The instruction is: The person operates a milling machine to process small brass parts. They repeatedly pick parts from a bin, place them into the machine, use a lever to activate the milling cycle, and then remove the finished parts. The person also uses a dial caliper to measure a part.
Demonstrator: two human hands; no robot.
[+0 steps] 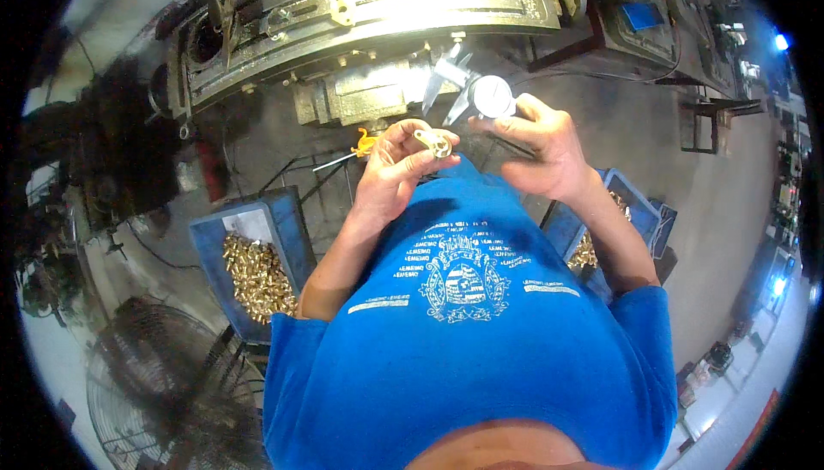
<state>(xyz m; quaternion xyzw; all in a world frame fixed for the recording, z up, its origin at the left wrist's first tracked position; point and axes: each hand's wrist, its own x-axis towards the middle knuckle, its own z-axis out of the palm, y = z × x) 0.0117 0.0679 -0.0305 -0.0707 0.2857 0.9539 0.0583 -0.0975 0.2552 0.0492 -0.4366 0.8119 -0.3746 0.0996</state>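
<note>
Between the thumb and fingers of my left hand (393, 169) is a small brass fitting (438, 145), with an opening in the end that faces up. My right hand (552, 151) grips a dial caliper (493, 96) by its dial end. The caliper's jaws are spread and point away from me, toward the machine. They stand apart from the fitting, a little beyond it and to its right. Part of the caliper's beam is hidden behind my right fingers.
A machine table (378, 28) with long slots spans the far side. Blue bins of brass fittings stand at my left (296, 228) and right (556, 228). An orange-handled tool (364, 141) lies beyond my left hand. A large fan (159, 376) stands at lower left.
</note>
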